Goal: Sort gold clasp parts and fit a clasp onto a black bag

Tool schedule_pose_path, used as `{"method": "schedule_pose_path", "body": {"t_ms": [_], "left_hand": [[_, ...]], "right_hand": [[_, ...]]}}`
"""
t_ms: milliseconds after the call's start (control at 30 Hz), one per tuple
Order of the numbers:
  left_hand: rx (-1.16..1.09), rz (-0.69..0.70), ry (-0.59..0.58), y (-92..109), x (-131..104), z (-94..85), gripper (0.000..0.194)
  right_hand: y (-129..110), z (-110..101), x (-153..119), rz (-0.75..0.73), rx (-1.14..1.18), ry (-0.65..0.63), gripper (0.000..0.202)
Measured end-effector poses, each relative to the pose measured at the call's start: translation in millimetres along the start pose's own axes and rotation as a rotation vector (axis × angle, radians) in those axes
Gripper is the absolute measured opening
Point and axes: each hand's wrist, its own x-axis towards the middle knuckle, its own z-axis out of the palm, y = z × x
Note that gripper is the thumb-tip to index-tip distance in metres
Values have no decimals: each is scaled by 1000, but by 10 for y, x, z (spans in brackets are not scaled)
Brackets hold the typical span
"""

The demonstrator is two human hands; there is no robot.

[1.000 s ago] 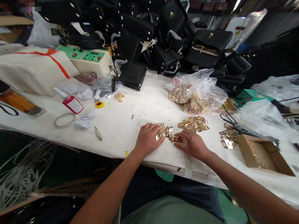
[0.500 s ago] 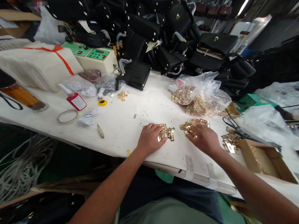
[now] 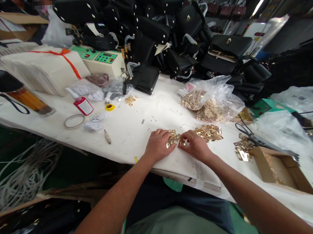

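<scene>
My left hand (image 3: 158,146) rests on the white table with fingers apart, curved along the left side of a small pile of gold metal plates (image 3: 173,138). To its right, my right hand (image 3: 195,145) is closed, thumb and fingertips pinching a gold metal plate (image 3: 184,142) at the edge of that pile. Behind the right hand lies a larger heap of gold metal plates (image 3: 210,132). The plates have cut-out slots and a shiny finish. Part of the small pile is hidden under the left fingers.
A clear plastic bag (image 3: 216,102) of gold parts stands behind the heap. On the right are more loose plates (image 3: 243,147) and a cardboard box (image 3: 283,171). Red bottle (image 3: 83,106), yellow tape roll (image 3: 109,107) and drink flask (image 3: 22,95) stand left; black handbags (image 3: 143,75) crowd the back.
My right hand has moved left from the larger heap to the small pile, with a plate between its fingers. My left hand has stayed beside the small pile.
</scene>
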Motion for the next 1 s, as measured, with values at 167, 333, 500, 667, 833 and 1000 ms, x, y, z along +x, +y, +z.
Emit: {"method": "schedule_pose_path", "body": {"t_ms": [167, 333, 500, 667, 833, 1000], "left_hand": [[-4, -12, -18, -8, 5, 8, 37], [-4, -12, -18, -19, 19, 13, 38], [-26, -7, -18, -14, 34, 3, 36], [-20, -10, -26, -7, 45, 5, 41], [-16, 5, -34, -7, 34, -2, 42], [-13, 16, -14, -1, 22, -6, 35]], "right_hand": [[97, -61, -161, 108, 267, -39, 12], [378, -360, -219, 203, 83, 20, 13], [405, -470, -158, 100, -203, 259, 18], [137, -210, 6, -90, -75, 165, 21], [10, 2, 146, -114, -81, 34, 40], [13, 70, 210, -85, -97, -4, 18]]}}
